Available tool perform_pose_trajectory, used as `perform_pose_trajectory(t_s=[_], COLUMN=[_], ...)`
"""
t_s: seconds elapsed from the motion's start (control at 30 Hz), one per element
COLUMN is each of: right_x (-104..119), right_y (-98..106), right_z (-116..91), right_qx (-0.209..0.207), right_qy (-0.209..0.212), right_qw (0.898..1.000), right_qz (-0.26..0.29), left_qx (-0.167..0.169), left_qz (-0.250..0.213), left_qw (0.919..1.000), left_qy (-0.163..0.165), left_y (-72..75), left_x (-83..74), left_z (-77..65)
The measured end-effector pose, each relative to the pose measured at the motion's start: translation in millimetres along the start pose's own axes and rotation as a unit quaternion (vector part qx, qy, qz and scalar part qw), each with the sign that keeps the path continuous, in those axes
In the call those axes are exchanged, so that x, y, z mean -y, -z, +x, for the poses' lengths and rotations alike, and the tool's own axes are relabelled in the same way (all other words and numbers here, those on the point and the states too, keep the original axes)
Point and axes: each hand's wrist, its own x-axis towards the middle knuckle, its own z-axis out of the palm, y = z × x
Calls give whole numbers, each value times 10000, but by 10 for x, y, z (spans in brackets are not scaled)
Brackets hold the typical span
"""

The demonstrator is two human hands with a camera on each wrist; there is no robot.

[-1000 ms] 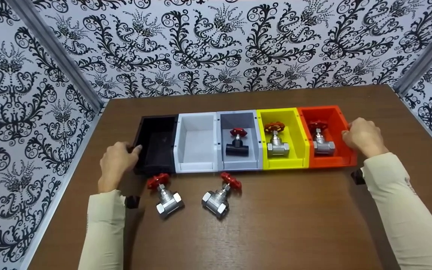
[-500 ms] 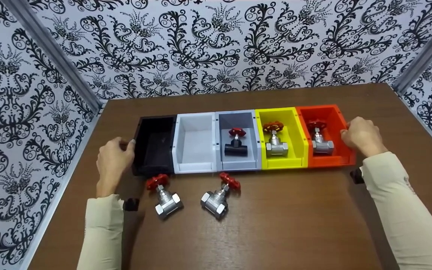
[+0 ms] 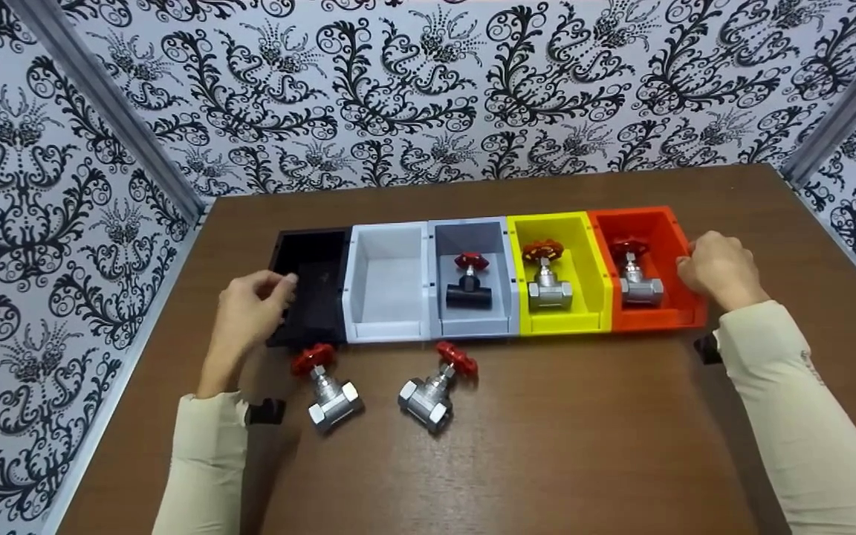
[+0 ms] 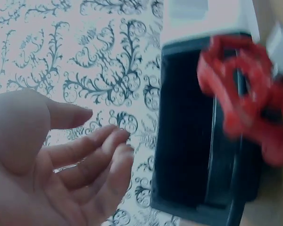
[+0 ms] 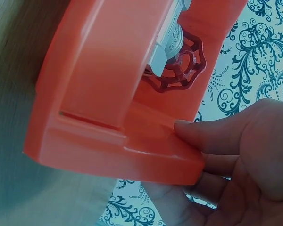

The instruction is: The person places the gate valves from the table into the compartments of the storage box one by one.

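My right hand (image 3: 721, 271) pinches the outer wall of the orange bin (image 3: 658, 320) — thumb inside, fingers outside — two places right of the grey bin (image 3: 472, 328). My left hand (image 3: 250, 316) is relaxed, fingers loosely bent and thumb apart from them, near the black bin (image 3: 320, 297), two places left of the grey bin. The white bin (image 3: 392, 290) adjoins the grey bin's left, the yellow bin (image 3: 565, 322) its right. On the table (image 3: 562, 446) — near the grey bin's front left corner — lies one metal valve (image 3: 426, 403), with a second valve (image 3: 335, 405) farther left.
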Motion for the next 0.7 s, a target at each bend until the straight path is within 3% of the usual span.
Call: perform_pose_trajectory(t_s=[0.07,0.2,0.43,0.7], right_x=[-1,5,16,11], right_y=[2,4,15,1], right_z=[-3,-3,4,-7], right_qx=[10,46,113,39], right_qy=[-43,-121,-188,-155], right_qw=[10000,9999,9998,9999], right_qz=[-1,-5,-2,-53], left_qx=[488,1204,1791,2322], left_qz=[-613,-1551,-2074,-2394], left_qw=[9969,9800,9599,9420], left_qy=[57,337,585,371], left_y=[-40,-106,-192,-311], left_x=[-11,-45,-105,-217], left_z=[2,-7,-40,-114])
